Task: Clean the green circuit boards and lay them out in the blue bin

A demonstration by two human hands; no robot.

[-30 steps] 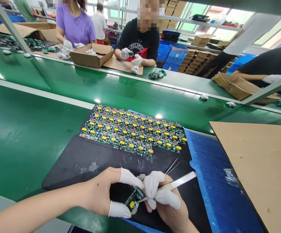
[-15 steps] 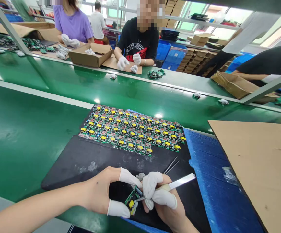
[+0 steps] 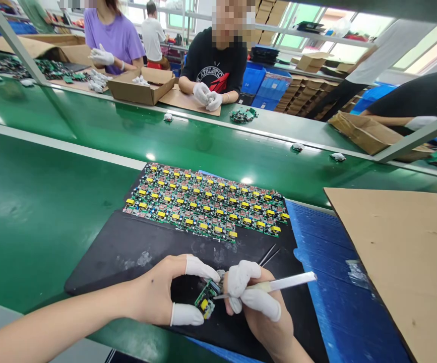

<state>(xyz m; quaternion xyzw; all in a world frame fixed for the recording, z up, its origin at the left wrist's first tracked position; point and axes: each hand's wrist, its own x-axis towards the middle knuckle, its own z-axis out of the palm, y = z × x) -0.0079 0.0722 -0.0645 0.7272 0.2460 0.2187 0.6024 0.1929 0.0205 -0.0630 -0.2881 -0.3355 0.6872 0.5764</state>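
Observation:
My left hand (image 3: 158,292), white cots on thumb and finger, pinches a small green circuit board (image 3: 207,295) by its edges. The board is tilted and carries a yellow-wrapped transformer (image 3: 205,304). My right hand (image 3: 254,297), also in white finger cots, is closed round a slim tool (image 3: 292,281) with a flat silvery handle. Its thin metal tip touches or nearly touches the board; I cannot tell which. Two thin metal prongs (image 3: 269,255), like tweezers, stick out behind my right hand, their other end hidden. Below lies a black mat (image 3: 127,252).
Rows of similar boards (image 3: 203,201) cover the mat's far part. Blue sheeting (image 3: 312,242) and a cardboard sheet (image 3: 399,242) lie to the right. Beyond, small white-topped pieces (image 3: 297,147) sit on a green belt (image 3: 188,136). Co-workers in white gloves sit opposite, near an open carton (image 3: 138,93).
The tool's handle has shifted right and slightly up with my right hand. The board has turned a little in my left hand. White-topped pieces on the belt have moved left.

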